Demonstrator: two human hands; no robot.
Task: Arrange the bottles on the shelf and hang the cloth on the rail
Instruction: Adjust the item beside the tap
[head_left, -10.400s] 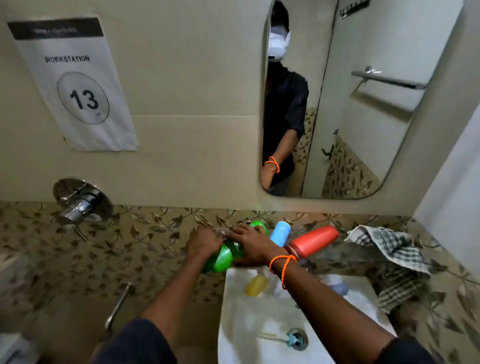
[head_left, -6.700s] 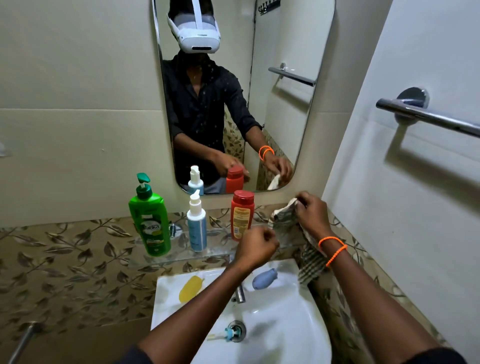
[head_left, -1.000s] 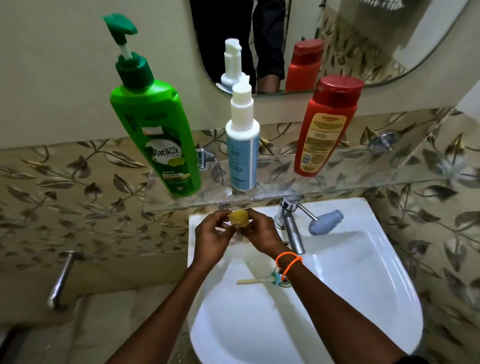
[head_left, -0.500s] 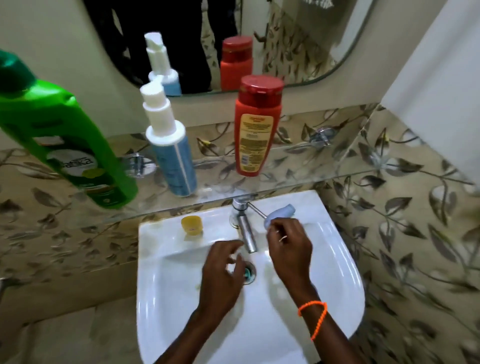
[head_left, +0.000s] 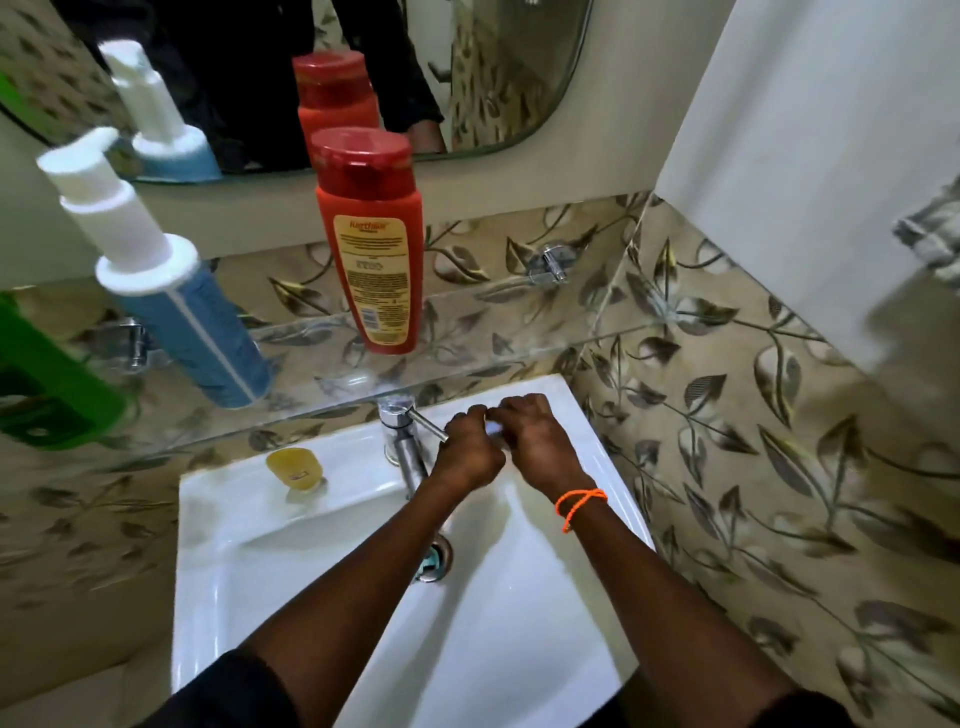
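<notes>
Bottles are the job, and the nearest sits hidden under both hands on the back ledge of the sink (head_left: 545, 613), just right of the tap (head_left: 402, 441). The left hand (head_left: 467, 449) and the right hand (head_left: 535, 441) are curled together over a small pale thing, of which only a sliver shows; I judge it to be a little bottle, but whether either hand has a firm hold I cannot tell. A wet, sloping ledge could let it slip into the basin.

Left of the tap a small yellow bottle (head_left: 295, 467) stands upright on the ledge, not yet on the shelf.

Further back, the glass shelf (head_left: 493, 340) carries the red bottle (head_left: 371, 244), the blue bottle (head_left: 182, 306) and, at the frame's edge, the green bottle (head_left: 47, 395). Lifting anything from beneath risks knocking the shelf's front edge or toppling the tall red one. A checked cloth (head_left: 932, 234) hangs at far right.
</notes>
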